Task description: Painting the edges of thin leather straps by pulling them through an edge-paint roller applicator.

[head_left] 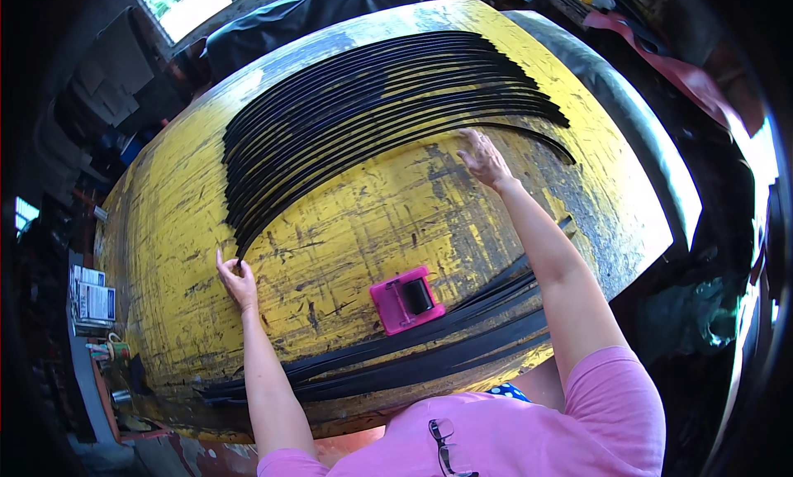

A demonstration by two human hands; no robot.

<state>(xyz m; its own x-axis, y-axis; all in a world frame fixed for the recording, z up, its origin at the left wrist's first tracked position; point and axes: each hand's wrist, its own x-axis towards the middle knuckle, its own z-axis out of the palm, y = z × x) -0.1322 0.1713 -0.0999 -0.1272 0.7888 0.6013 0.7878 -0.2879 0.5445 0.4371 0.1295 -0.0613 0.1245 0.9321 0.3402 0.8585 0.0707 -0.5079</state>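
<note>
Black strips [384,82] lie side by side across the yellow bench [173,312] in my head view. I see the left hand [239,287] half-curled at the nearest strip's end; whether it grips, I can't tell. The right hand [489,163], fingers spread, is beside that strip, gripping nothing. A pink dispenser [387,306] and dark bands [413,365] occupy the near side. Printed papers [95,302], left, are illegible to me.

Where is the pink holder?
Lower middle of the head view: the pink holder sits on the yellow table, between both arms, beside loose black strips.
</note>
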